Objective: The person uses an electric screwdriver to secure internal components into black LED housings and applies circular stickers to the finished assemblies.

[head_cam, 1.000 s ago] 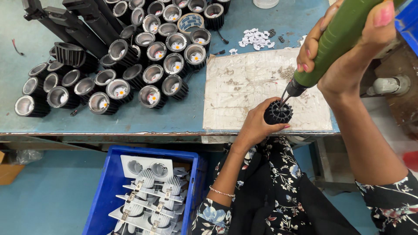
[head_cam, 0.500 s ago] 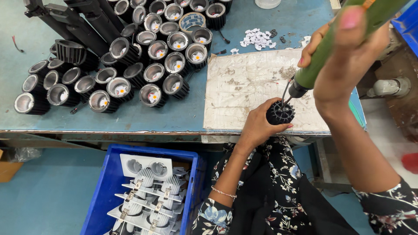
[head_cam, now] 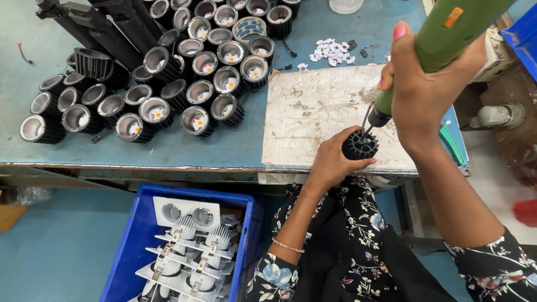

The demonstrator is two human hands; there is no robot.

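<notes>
Blue-topped bench (head_cam: 184,148) fills the upper half of the frame, with a stained white mat (head_cam: 313,120) at centre right; at the mat's lower right edge the left hand (head_cam: 330,165) is closed around a black finned housing (head_cam: 359,145), standing it upright, while the right hand (head_cam: 422,92) is clamped on a green driver (head_cam: 442,39) that runs in from the upper right, its bit (head_cam: 369,127) slanting down into the top of the housing. To do this well, I judge, the housing should be pressed flat on the mat so it cannot spin; the driver brought nearer upright over the screw, since a slanted bit is apt to slip; pressure kept light and steady, and the left fingertips kept below the fins, clear of the bit. Counts: one housing in hand; one driver; roughly thirty black lamp cans (head_cam: 168,67) clustered at upper left, some overlapping, so the count is approximate; one roll of tape (head_cam: 250,28) among them; one heap of small white parts (head_cam: 330,50) at upper centre, too small to count; one blue crate (head_cam: 134,246) at lower left holding stacked white fittings (head_cam: 187,251), number unclear; one red blur at the right edge.
</notes>
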